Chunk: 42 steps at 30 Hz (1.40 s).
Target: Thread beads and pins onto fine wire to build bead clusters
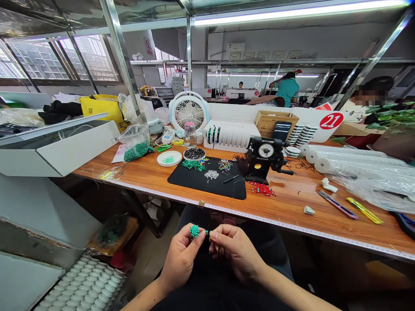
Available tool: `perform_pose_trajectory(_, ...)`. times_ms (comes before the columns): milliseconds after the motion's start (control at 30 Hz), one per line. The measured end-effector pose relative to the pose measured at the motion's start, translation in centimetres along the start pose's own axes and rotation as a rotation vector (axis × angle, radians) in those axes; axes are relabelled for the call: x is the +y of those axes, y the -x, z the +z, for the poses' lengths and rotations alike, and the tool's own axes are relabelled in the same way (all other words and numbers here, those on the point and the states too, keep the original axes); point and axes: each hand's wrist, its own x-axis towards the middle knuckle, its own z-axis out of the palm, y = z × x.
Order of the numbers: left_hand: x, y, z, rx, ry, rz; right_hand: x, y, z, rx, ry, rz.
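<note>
While both hands are raised above the lap, just short of the bench edge, the left hand is closed on a green beaded cluster, gripping it between thumb and fingers. The right hand is curled into a pinch just beside the cluster; anything held there is too small to identify. Beyond them, a wooden workbench carries a black mat with loose green beads and a dial-faced black machine at its right corner. A plastic bag of green beads stands left of the mat, and a pink-handled tool and a yellow knife lie on the right. White plastic rolls lie behind those. Farther back are a white fan and a placard numbered 21. A co-worker in a teal shirt stands across the room, below long ceiling lights.
</note>
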Motion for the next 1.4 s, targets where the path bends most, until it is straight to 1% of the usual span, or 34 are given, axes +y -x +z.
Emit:
perform_pose_trajectory(100, 0.4, -0.1, -0.1, -0.034, -0.166, 0.013, -0.3, -0.1, -0.2, -0.009, 0.219, -0.008)
perform_pose_trajectory(167, 0.5, -0.2, -0.6, -0.097, -0.250, 0.011, -1.0, 0.0, -0.5, -0.043, 0.407, -0.015)
perform_pose_trajectory(233, 0.7, -0.5, -1.9, -0.210, -0.349, 0.036, -2.3, 0.5, -1.5, -0.107, 0.669, -0.092)
perform_pose_trajectory(267, 0.9, -0.7, -2.9, -0.248, -0.401, 0.058, -3.1, 0.9, -2.2, -0.136, 0.797, -0.145)
perform_pose_trajectory(300, 1.1, -0.9, -4.0, -0.254, -0.450, 0.081, -4.0, 1.3, -3.0, -0.153, 0.905, -0.198)
perform_pose_trajectory(333, 1.4, -1.1, -5.2, -0.220, -0.489, 0.102, -4.9, 1.8, -3.9, -0.152, 0.981, -0.227)
perform_pose_trajectory(400, 2.2, -1.6, -7.1, -0.043, -0.529, 0.107, -6.4, 2.7, -5.3, -0.121, 1.048, -0.207)
perform_pose_trajectory(433, 2.6, -1.8, -7.5, 0.006, -0.544, 0.102, -6.9, 3.0, -5.6, -0.122, 1.072, -0.186)
perform_pose_trajectory(467, 3.0, -1.9, -7.4, -0.004, -0.562, 0.091, -7.1, 3.2, -5.7, -0.137, 1.090, -0.172)
perform_pose_trajectory(500, 3.3, -1.9, -6.8, -0.068, -0.573, 0.084, -7.1, 3.3, -5.3, -0.166, 1.099, -0.164)
perform_pose_trajectory(533, 3.4, -1.8, -5.8, -0.156, -0.570, 0.079, -6.8, 3.2, -4.7, -0.200, 1.095, -0.161)
perform_pose_trajectory(567, 3.5, -1.7, -4.6, -0.231, -0.546, 0.082, -6.3, 3.0, -3.8, -0.222, 1.079, -0.168)
perform_pose_trajectory(600, 3.5, -1.5, -3.3, -0.281, -0.503, 0.077, -5.7, 2.7, -2.9, -0.221, 1.054, -0.174)
perform_pose_trajectory(667, 3.1, -1.1, -0.9, -0.296, -0.385, 0.041, -4.4, 1.9, -1.2, -0.166, 1.026, -0.193)
perform_pose_trajectory(733, 2.5, -1.1, 0.4, -0.253, -0.261, 0.023, -3.3, 1.3, -0.2, -0.131, 1.012, -0.216)
perform_pose_trajectory(800, 2.0, -1.5, 0.6, -0.157, -0.171, 0.022, -2.7, 1.0, 0.1, -0.163, 0.979, -0.229)
perform_pose_trajectory(867, 1.7, -2.1, -0.2, 0.016, -0.090, 0.027, -2.5, 1.0, -0.3, -0.183, 0.912, -0.236)
perform_pose_trajectory(933, 1.6, -2.7, -1.4, 0.197, -0.016, 0.041, -2.6, 1.1, -1.0, -0.137, 0.817, -0.214)
perform_pose_trajectory(967, 1.5, -2.9, -2.0, 0.248, 0.007, 0.038, -2.7, 1.2, -1.3, -0.099, 0.762, -0.197)
perform_pose_trajectory(1000, 1.4, -2.9, -2.5, 0.246, 0.016, 0.008, -2.9, 1.3, -1.5, -0.066, 0.710, -0.180)
perform_pose_trajectory(1033, 1.3, -2.7, -2.8, 0.205, 0.022, -0.046, -3.0, 1.3, -1.6, -0.037, 0.669, -0.167)
perform_pose_trajectory(1067, 1.1, -2.4, -2.8, 0.127, 0.039, -0.124, -3.0, 1.3, -1.7, -0.014, 0.642, -0.164)
perform_pose_trajectory(1133, 0.6, -1.6, -2.1, -0.041, 0.118, -0.275, -2.7, 1.2, -1.4, 0.002, 0.621, -0.168)
perform_pose_trajectory(1167, 0.3, -1.2, -1.5, -0.105, 0.175, -0.325, -2.5, 1.1, -1.2, -0.005, 0.615, -0.163)
perform_pose_trajectory(1200, 0.1, -0.9, -0.9, -0.142, 0.233, -0.352, -2.2, 1.0, -1.0, -0.013, 0.603, -0.151)
perform_pose_trajectory(1233, 0.0, -0.7, -0.3, -0.155, 0.280, -0.355, -1.9, 0.9, -0.8, -0.027, 0.583, -0.131)
perform_pose_trajectory(1300, 0.0, -0.6, 0.5, -0.116, 0.310, -0.308, -1.4, 0.9, -0.7, -0.071, 0.509, -0.068)
perform_pose_trajectory(1400, 0.4, -1.0, 0.8, -0.018, 0.178, -0.178, -0.8, 1.0, -0.9, -0.138, 0.397, 0.022)
